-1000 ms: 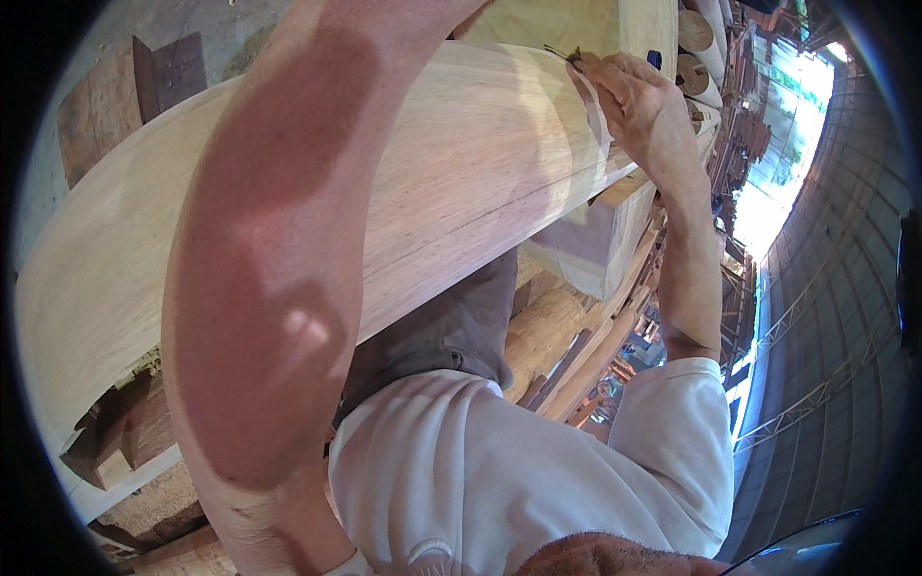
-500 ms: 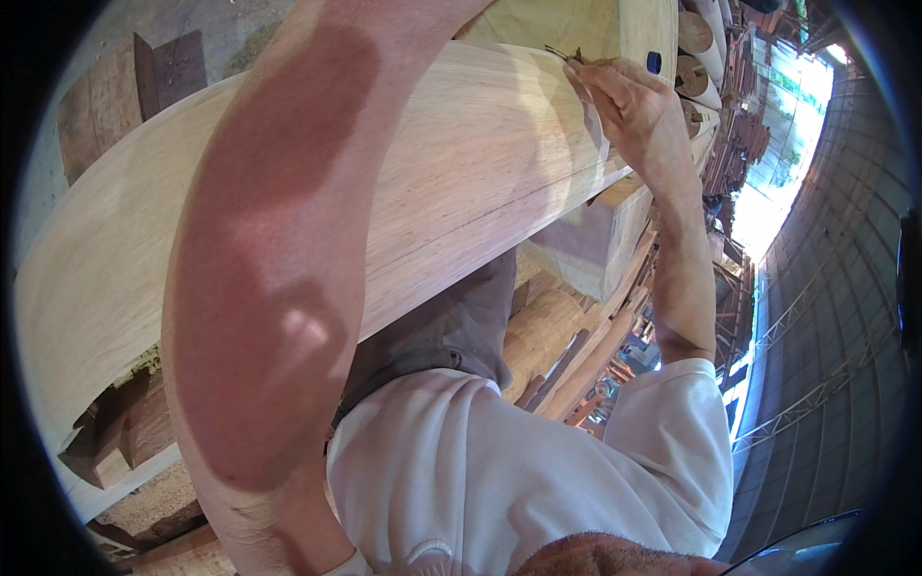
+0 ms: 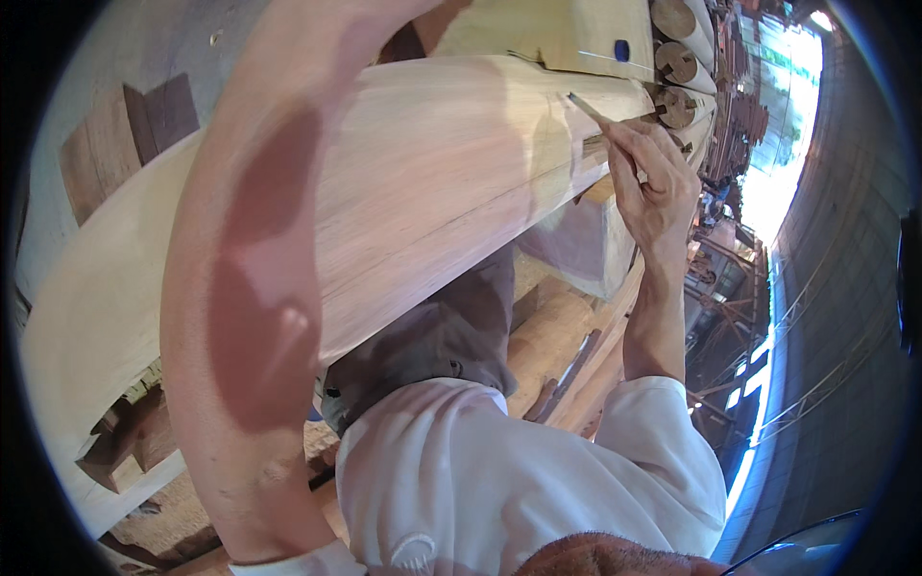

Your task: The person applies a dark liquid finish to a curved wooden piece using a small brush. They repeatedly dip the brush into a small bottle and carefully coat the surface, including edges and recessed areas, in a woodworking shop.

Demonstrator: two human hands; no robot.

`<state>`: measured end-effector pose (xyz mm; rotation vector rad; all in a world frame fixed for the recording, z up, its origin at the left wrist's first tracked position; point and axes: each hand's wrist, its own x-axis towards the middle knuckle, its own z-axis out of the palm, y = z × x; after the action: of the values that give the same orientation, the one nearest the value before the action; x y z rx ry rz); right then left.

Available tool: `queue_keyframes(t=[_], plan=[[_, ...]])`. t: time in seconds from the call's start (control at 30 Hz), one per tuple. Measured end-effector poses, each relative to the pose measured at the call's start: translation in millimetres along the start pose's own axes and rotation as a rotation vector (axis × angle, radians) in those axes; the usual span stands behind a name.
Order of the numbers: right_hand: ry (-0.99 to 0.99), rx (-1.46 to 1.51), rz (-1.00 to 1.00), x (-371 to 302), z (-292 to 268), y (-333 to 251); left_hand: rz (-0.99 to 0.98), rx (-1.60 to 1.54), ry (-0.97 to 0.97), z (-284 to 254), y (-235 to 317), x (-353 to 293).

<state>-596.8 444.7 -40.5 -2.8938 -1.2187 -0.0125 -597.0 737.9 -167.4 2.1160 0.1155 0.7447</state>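
Note:
Across the view runs a long, pale, curved timber (image 3: 423,163) with fine grain and a dark lengthwise line. My right hand (image 3: 658,178) is over its right end, closed around a slim pencil-like stick (image 3: 586,106). The stick's dark tip points up and left, close to the wood; whether it touches I cannot tell. My left arm (image 3: 250,240) reaches up across the timber and leaves through the top edge, so my left hand is out of sight.
A pale board (image 3: 576,29) bearing a small dark blue object (image 3: 622,50) lies beyond the timber. Round logs (image 3: 677,62) are stacked at the right. A squared wood block (image 3: 586,240) stands beneath the timber. A dark notch (image 3: 134,432) shows lower left.
My right hand has come down and nearer to me from the timber's far edge, and the stick now shows plainly. My left arm has shifted slightly left.

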Motion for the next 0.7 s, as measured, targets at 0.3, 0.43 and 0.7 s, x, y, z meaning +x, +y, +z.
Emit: queue_keyframes(t=[0.3,0.43,0.7], plan=[[0.263,0.319,0.550,-100.6,-9.9,89.0,0.002,-0.049,-0.050,10.1,8.0,4.5],[0.455,0.526,0.620,-145.5,13.9,133.4,-0.009,-0.041,-0.115,-0.6,33.1,-4.5],[0.532,0.675,0.801,-151.4,14.6,221.0,-0.230,-0.341,-0.307,75.9,163.2,-60.8]])
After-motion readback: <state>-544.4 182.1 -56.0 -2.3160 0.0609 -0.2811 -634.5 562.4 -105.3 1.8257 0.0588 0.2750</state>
